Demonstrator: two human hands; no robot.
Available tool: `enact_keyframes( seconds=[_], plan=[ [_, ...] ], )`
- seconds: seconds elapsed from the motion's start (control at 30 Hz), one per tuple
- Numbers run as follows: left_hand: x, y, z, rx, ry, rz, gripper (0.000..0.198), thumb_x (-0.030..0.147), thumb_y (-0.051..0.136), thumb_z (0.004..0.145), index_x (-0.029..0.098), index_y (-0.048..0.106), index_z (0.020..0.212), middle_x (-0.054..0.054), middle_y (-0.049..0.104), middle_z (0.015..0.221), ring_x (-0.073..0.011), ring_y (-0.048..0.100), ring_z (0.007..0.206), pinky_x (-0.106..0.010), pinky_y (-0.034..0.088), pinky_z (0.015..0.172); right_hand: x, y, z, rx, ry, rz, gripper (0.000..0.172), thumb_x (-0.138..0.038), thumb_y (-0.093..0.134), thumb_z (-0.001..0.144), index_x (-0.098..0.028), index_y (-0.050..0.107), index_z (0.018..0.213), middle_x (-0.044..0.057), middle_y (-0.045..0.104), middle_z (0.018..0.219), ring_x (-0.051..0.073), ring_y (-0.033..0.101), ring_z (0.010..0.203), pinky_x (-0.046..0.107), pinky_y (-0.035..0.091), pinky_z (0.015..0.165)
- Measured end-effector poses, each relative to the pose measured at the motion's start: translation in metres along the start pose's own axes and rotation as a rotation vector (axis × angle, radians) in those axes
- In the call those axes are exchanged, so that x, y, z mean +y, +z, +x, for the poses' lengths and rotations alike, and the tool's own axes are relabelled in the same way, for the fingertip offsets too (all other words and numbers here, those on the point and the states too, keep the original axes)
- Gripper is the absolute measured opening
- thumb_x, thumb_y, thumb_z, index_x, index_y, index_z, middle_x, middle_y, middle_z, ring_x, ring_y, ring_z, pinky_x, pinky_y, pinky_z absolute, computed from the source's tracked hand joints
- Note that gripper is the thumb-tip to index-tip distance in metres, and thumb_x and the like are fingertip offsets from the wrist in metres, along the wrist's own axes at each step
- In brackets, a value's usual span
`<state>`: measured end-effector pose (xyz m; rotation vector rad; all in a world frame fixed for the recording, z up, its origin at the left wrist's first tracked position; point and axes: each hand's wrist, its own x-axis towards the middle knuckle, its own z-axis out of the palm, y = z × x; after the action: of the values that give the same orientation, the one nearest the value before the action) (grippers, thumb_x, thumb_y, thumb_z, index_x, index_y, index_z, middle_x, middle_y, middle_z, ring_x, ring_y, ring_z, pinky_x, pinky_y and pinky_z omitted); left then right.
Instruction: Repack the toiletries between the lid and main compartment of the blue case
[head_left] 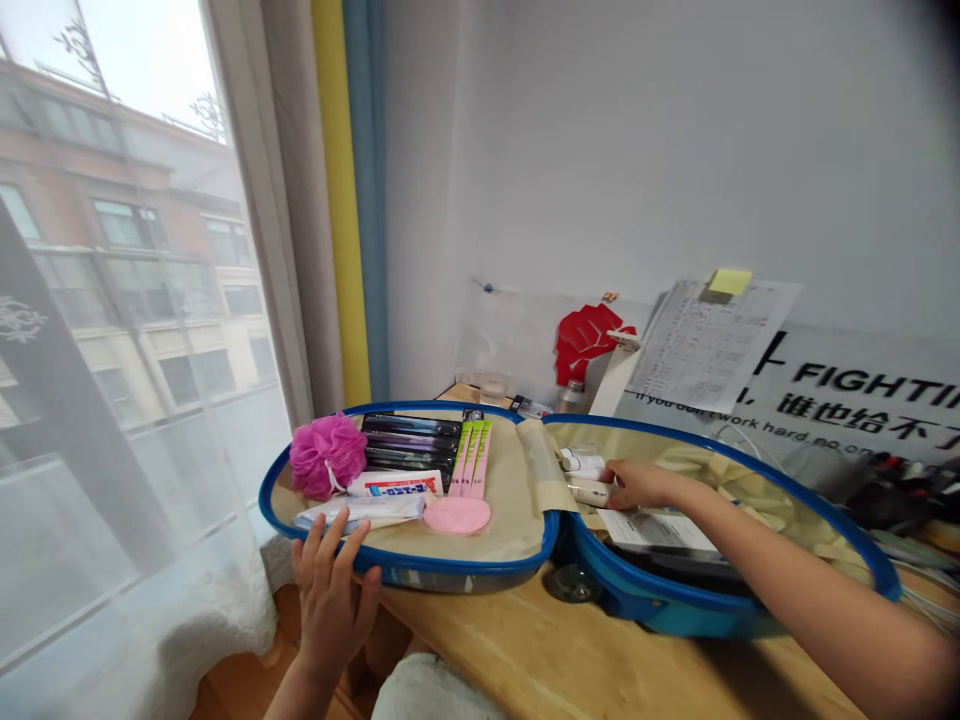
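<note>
A blue-rimmed suitcase [472,572] lies opened flat with beige lining in both halves. My left hand [330,590] rests on the front rim of the left half, fingers spread, holding nothing. Near its fingertips are a flat plastic packet [375,510] and a toothpaste box [401,484]. Inside the right half, close to the hinge, my right hand [634,484] has its fingers closed on the end of a small white bottle [589,492]. Another white bottle [583,462] lies just behind it. A white printed sheet [656,530] is below that hand.
The left half also holds a pink bath puff [328,455], several dark toothbrush packs [412,440], slim pink-green boxes [470,460] and a pink oval pad [457,515]. The suitcase sits on a wooden table [517,640]. Curtains [330,200] hang left; cables and clutter [907,500] lie right.
</note>
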<state>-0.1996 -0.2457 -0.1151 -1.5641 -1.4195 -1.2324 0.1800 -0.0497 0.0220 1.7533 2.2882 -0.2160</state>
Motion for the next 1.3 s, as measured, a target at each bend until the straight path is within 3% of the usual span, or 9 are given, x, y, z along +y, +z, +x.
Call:
enact_keyframes(
  seconds=[0.17, 0.4, 0.5, 0.6, 0.73, 0.87, 1.03, 1.17, 1.3],
  plan=[
    [0.000, 0.000, 0.000, -0.004, 0.006, 0.000, 0.056, 0.019, 0.045, 0.088, 0.020, 0.032, 0.143, -0.013, 0.034, 0.149, -0.0269, 0.018, 0.143, -0.049, 0.009, 0.116, 0.000, -0.013, -0.008, 0.056, -0.049, -0.012, 0.027, -0.029, 0.067, 0.058, -0.018, 0.062, 0.082, 0.008, 0.068, 0.090, 0.024, 0.062, 0.083, 0.029, 0.038, 0.063],
    [0.000, 0.001, -0.003, -0.016, -0.021, 0.000, 0.056, 0.021, 0.045, 0.088, 0.021, 0.033, 0.142, -0.013, 0.037, 0.147, -0.0283, 0.019, 0.143, -0.052, 0.010, 0.115, 0.006, -0.064, -0.027, 0.223, -0.081, 0.145, 0.031, -0.046, 0.056, 0.074, -0.020, 0.057, 0.090, 0.006, 0.069, 0.088, 0.020, 0.063, 0.079, 0.027, 0.043, 0.066],
    [0.001, 0.000, -0.002, -0.022, -0.031, -0.002, 0.055, 0.021, 0.045, 0.088, 0.021, 0.033, 0.142, -0.013, 0.038, 0.146, -0.0282, 0.019, 0.143, -0.052, 0.010, 0.115, -0.028, -0.078, -0.028, 0.332, -0.128, 0.269, 0.040, -0.055, 0.053, 0.077, -0.019, 0.055, 0.094, 0.006, 0.069, 0.087, 0.018, 0.063, 0.071, 0.026, 0.043, 0.062],
    [0.001, -0.001, 0.000, -0.025, -0.022, 0.001, 0.056, 0.021, 0.044, 0.088, 0.021, 0.032, 0.143, -0.013, 0.038, 0.146, -0.0276, 0.018, 0.143, -0.052, 0.010, 0.115, -0.087, -0.079, -0.021, 0.315, -0.225, 0.275, 0.041, -0.053, 0.050, 0.082, -0.019, 0.055, 0.105, 0.006, 0.069, 0.094, 0.014, 0.062, 0.063, 0.025, 0.042, 0.058],
    [0.000, -0.001, 0.000, -0.020, -0.004, 0.008, 0.058, 0.020, 0.045, 0.088, 0.021, 0.030, 0.144, -0.013, 0.036, 0.147, -0.0265, 0.018, 0.143, -0.049, 0.010, 0.116, -0.169, -0.064, 0.002, 0.313, -0.376, 0.171, 0.031, -0.042, 0.059, 0.081, -0.021, 0.062, 0.104, 0.005, 0.069, 0.103, 0.017, 0.064, 0.086, 0.023, 0.042, 0.068],
    [0.000, -0.001, -0.002, -0.041, -0.011, 0.022, 0.057, 0.020, 0.045, 0.088, 0.020, 0.032, 0.143, -0.014, 0.036, 0.148, -0.0263, 0.017, 0.144, -0.049, 0.009, 0.116, -0.227, -0.043, 0.027, 0.287, -0.440, 0.115, 0.032, -0.038, 0.060, 0.082, -0.019, 0.063, 0.108, 0.008, 0.069, 0.108, 0.020, 0.063, 0.097, 0.024, 0.041, 0.073],
    [0.000, -0.001, -0.002, -0.031, -0.005, 0.028, 0.055, 0.020, 0.045, 0.088, 0.018, 0.034, 0.141, -0.014, 0.038, 0.146, -0.0254, 0.016, 0.144, -0.047, 0.009, 0.117, -0.263, -0.024, 0.044, 0.257, -0.490, 0.067, 0.033, -0.035, 0.059, 0.083, -0.017, 0.061, 0.111, 0.009, 0.067, 0.109, 0.020, 0.062, 0.099, 0.028, 0.043, 0.078],
    [0.000, -0.001, -0.003, -0.054, -0.031, 0.036, 0.056, 0.021, 0.045, 0.087, 0.020, 0.033, 0.142, -0.014, 0.040, 0.145, -0.0265, 0.017, 0.144, -0.051, 0.010, 0.116, -0.270, -0.017, 0.047, 0.225, -0.532, 0.046, 0.036, -0.037, 0.056, 0.086, -0.015, 0.058, 0.114, 0.008, 0.065, 0.111, 0.018, 0.061, 0.097, 0.034, 0.045, 0.084],
    [-0.001, 0.000, -0.005, -0.062, -0.033, 0.025, 0.057, 0.021, 0.046, 0.086, 0.020, 0.033, 0.142, -0.013, 0.037, 0.147, -0.0258, 0.016, 0.144, -0.050, 0.009, 0.117, -0.269, -0.014, 0.047, 0.205, -0.563, 0.041, 0.037, -0.036, 0.058, 0.084, -0.017, 0.058, 0.116, 0.009, 0.068, 0.109, 0.019, 0.062, 0.097, 0.027, 0.043, 0.076]
  ],
)
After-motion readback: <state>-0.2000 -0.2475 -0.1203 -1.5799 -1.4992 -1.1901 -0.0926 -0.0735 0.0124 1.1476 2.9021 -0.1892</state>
